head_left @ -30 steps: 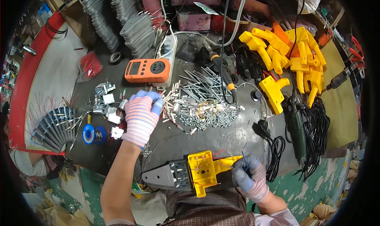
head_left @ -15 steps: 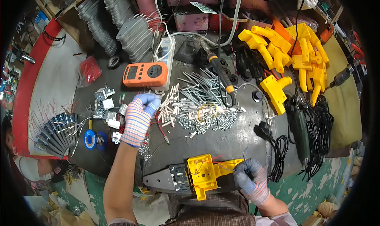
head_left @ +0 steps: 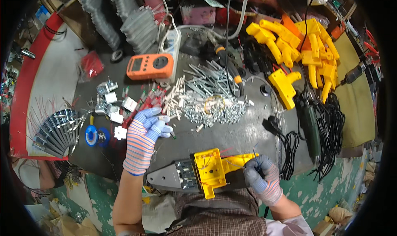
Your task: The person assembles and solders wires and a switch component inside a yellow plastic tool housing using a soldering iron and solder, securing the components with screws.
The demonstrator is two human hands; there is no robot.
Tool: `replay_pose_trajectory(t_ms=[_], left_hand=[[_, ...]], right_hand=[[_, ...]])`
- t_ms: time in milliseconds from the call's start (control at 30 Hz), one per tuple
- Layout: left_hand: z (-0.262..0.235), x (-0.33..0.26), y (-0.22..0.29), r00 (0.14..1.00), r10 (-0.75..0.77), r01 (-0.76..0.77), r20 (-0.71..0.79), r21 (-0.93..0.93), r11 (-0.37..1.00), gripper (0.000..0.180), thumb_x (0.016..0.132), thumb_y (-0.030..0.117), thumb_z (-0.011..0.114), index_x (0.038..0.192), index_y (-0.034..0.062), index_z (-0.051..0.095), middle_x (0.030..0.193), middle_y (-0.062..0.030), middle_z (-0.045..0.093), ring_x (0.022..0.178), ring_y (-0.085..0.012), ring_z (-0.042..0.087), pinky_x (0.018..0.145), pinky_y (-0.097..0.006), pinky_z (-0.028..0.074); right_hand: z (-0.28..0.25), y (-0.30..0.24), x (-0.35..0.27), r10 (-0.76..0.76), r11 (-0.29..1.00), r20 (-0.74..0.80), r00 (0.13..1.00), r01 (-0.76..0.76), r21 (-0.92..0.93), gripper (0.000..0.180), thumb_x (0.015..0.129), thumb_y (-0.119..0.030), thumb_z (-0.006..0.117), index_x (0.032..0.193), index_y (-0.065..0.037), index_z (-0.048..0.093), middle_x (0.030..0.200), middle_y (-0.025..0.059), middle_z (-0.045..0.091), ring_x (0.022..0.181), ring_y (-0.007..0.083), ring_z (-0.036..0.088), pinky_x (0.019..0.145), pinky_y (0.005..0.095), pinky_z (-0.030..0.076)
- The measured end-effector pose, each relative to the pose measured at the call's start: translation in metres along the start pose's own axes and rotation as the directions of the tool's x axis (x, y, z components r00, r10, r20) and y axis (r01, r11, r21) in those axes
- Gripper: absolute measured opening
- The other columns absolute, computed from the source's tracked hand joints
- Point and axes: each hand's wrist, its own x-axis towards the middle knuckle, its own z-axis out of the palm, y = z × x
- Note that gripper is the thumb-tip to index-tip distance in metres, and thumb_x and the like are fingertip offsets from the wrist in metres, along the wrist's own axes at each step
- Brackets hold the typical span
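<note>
Pinching small wire-end part (head_left: 164, 119) in left hand (head_left: 144, 136), grip closed on it; right hand (head_left: 261, 179) clamped on yellow tool housing (head_left: 215, 170). Keep housing flat on tabletop (head_left: 231, 132).

left hand (head_left: 145, 132) outstretched, fingers pinched; right hand (head_left: 261, 179) curled, gripping

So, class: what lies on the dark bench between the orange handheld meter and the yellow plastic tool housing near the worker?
Head view: between the orange meter and yellow housing lie red-tipped wires, pale connectors and the gloved left hand.
</note>
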Motion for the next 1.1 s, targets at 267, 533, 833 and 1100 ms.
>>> replay_pose_trajectory(t_ms=[267, 533, 833, 1100], left_hand=[[-0.005, 0.009, -0.012, 0.997, -0.07, 0.07, -0.02, -0.036, 0.997, 0.014, 0.089, 0.008, 0.064, 0.101, 0.0025, 0.058, 0.093, -0.0143, 0.067, 0.075, -0.0184, 0.068, 0.063, -0.027, 0.057], [-0.008, 0.004, -0.024, 1.0, 0.023, -0.024, 0.018, 0.072, 0.997, 0.014, 0.09, 0.007, 0.063, 0.101, 0.0025, 0.057, 0.091, -0.0151, 0.067, 0.074, -0.0178, 0.067, 0.063, -0.027, 0.056], [-0.014, 0.003, -0.022, 0.982, -0.175, 0.187, 0.076, -0.2, 0.962, 0.01, 0.089, 0.004, 0.062, 0.099, 0.0031, 0.059, 0.095, -0.0167, 0.067, 0.081, -0.0229, 0.069, 0.067, -0.031, 0.06], [-0.02, -0.003, -0.022, 0.994, -0.093, 0.099, 0.055, -0.115, 0.988, 0.012, 0.089, 0.005, 0.062, 0.099, 0.0019, 0.058, 0.1, -0.018, 0.065, 0.085, -0.0247, 0.068, 0.071, -0.034, 0.06]], right_hand=[[0.004, 0.003, 0.006, -0.041, 0.996, 0.011, 0.999, 0.042, -0.085, 0.006, 0.09, -0.008, 0.062, 0.092, -0.006, 0.057, 0.078, -0.0038, 0.054, 0.07, 0.0038, 0.046, 0.065, 0.0206, 0.04], [0.005, 0.007, -0.002, -0.062, 0.996, -0.014, 0.998, 0.061, -0.073, 0.006, 0.089, -0.007, 0.062, 0.094, -0.006, 0.058, 0.081, -0.0045, 0.055, 0.071, 0.0043, 0.046, 0.066, 0.0213, 0.041], [0.006, 0.012, 0.003, -0.097, 0.947, -0.015, 0.995, 0.088, -0.309, 0.009, 0.087, -0.01, 0.064, 0.088, -0.002, 0.059, 0.074, 0.0012, 0.059, 0.066, 0.0067, 0.051, 0.062, 0.025, 0.045], [0.005, 0.011, 0.0, -0.087, 0.943, -0.009, 0.996, 0.079, -0.322, 0.011, 0.087, -0.012, 0.064, 0.09, -0.002, 0.06, 0.074, 0.0031, 0.061, 0.066, 0.0074, 0.053, 0.062, 0.0254, 0.046]])
